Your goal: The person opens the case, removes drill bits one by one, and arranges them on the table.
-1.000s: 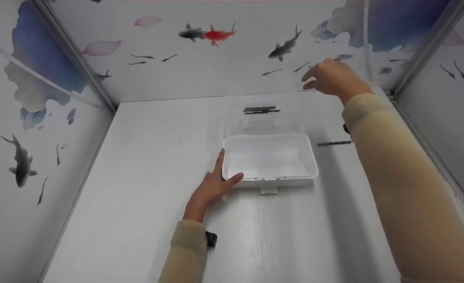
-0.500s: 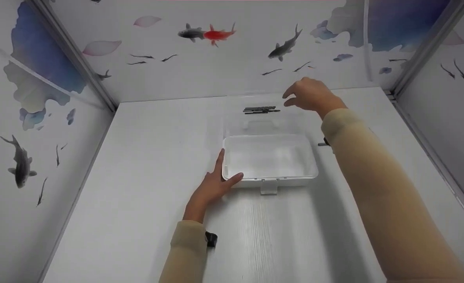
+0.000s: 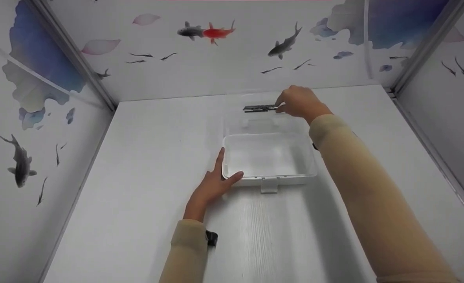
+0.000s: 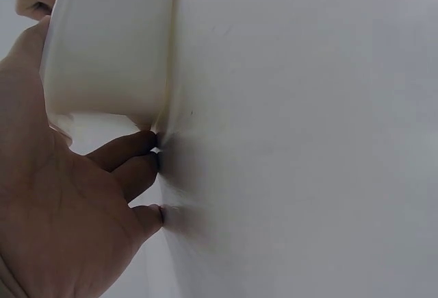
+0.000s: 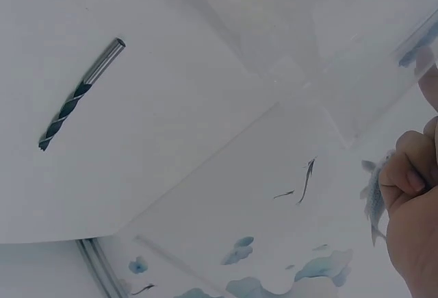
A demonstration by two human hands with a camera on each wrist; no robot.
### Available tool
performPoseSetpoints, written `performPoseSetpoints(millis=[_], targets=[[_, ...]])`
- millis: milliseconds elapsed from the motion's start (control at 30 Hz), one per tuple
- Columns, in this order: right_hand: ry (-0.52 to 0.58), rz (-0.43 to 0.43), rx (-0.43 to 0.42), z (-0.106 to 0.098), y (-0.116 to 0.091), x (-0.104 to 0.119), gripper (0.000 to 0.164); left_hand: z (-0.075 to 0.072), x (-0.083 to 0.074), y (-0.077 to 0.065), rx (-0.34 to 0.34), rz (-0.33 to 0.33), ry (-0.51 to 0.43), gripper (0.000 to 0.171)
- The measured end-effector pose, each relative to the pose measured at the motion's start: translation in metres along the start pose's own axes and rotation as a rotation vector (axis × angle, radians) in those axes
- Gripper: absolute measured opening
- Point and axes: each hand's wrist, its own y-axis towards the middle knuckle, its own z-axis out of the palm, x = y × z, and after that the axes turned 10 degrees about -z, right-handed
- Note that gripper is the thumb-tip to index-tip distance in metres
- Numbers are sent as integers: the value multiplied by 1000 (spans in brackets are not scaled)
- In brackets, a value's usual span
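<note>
While the left hand (image 3: 212,185), fingers extended, touches a clear rectangular plastic box (image 3: 290,181), the right hand (image 3: 299,100), fingers bent, grip impossible to tell, adjoins slender dark metal drill bits (image 3: 258,107) behind the box.

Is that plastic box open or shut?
Open. In the head view, the transparent lid lies back behind the plastic box, and you can see straight down to the box's floor.

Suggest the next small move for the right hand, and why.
I'd probably secure a pinch on one of the drill bits with the right hand: its fingertips are at their right end, but whether it grips one isn't clear. The left hand rests against the open box, which should help steady it.
</note>
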Motion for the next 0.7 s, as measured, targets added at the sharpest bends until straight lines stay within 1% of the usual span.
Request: performPoseSetpoints(millis=[167, 267, 400, 533, 700], targets=[[-37, -1, -4, 4, 1, 1, 30, 1, -1, 0, 4, -29, 15, 112], [-45, -6, -16, 5, 2, 1, 28, 1, -2, 0, -1, -31, 15, 112], [-21, 5, -38, 6, 3, 1, 27, 0, -2, 2, -6, -22, 8, 112], [13, 21, -49, 9, 5, -1, 25, 1, -1, 2, -4, -30, 9, 112], [22, 47, -53, 13, 7, -2, 28, 2, 0, 2, -7, -38, 14, 112]])
